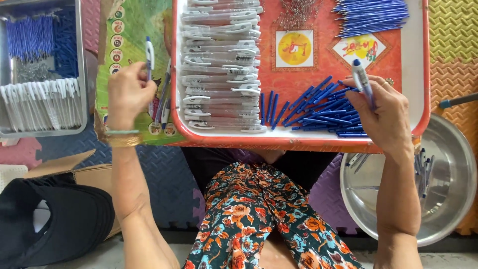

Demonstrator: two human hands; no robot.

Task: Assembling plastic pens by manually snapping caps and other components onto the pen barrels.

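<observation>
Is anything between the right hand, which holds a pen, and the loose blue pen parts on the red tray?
Nothing visible. The right hand holds its pen directly over the blue parts on the red tray; no object lies between them.

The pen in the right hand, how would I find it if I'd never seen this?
Start at the big red tray and go to its right edge, above the loose blue pen parts. The right hand holds a pen upright there: the only clear-barrelled, blue-tipped one off the tray.
</observation>
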